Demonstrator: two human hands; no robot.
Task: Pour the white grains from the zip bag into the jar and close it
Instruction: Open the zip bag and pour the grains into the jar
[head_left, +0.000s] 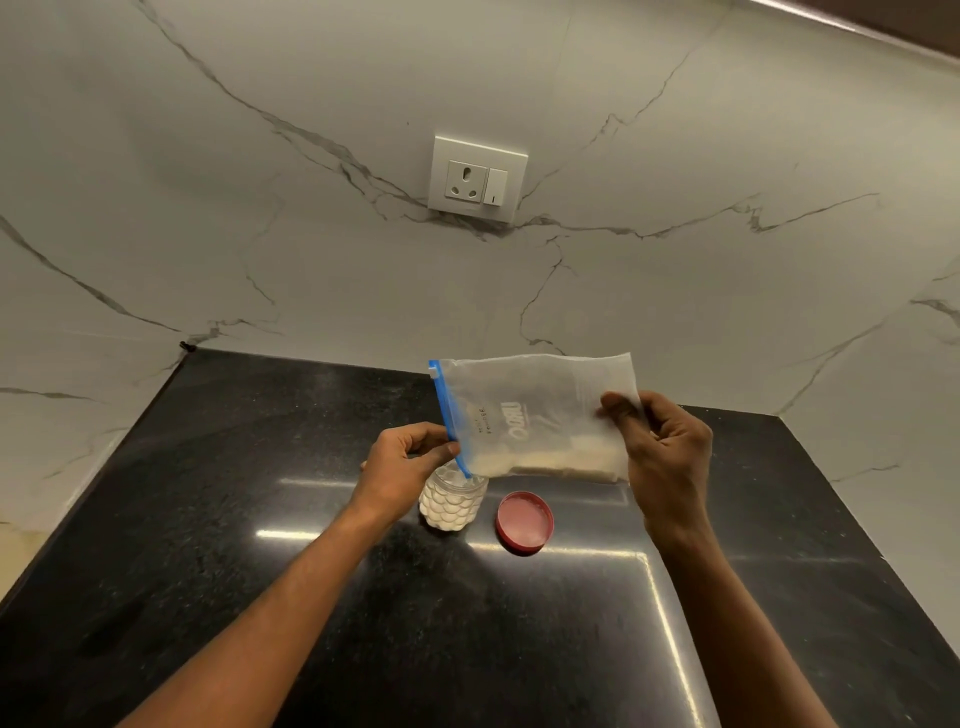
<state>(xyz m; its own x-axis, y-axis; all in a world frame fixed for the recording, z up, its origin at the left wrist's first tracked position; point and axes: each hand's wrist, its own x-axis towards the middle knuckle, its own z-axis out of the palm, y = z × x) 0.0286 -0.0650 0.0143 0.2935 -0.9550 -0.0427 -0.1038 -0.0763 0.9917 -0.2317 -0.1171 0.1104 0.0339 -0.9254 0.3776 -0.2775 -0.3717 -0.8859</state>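
Head view. Pouring stage, well advanced. The zip bag (540, 415) is held on its side above the black desk (260, 597), blue zip edge turned down over the open jar (450, 503), which stands near the middle of the desk toward its back edge. The left hand (402, 462) pinches the zip end between its fingers (441, 452); the right hand (667, 457) pinches the closed end. The jar looks nearly full of white grains (550, 465); a low band remains in the bag. The red lid (524, 521) lies just beside the jar, not yet fitted. Print on the bag appears reversed and is not readable.
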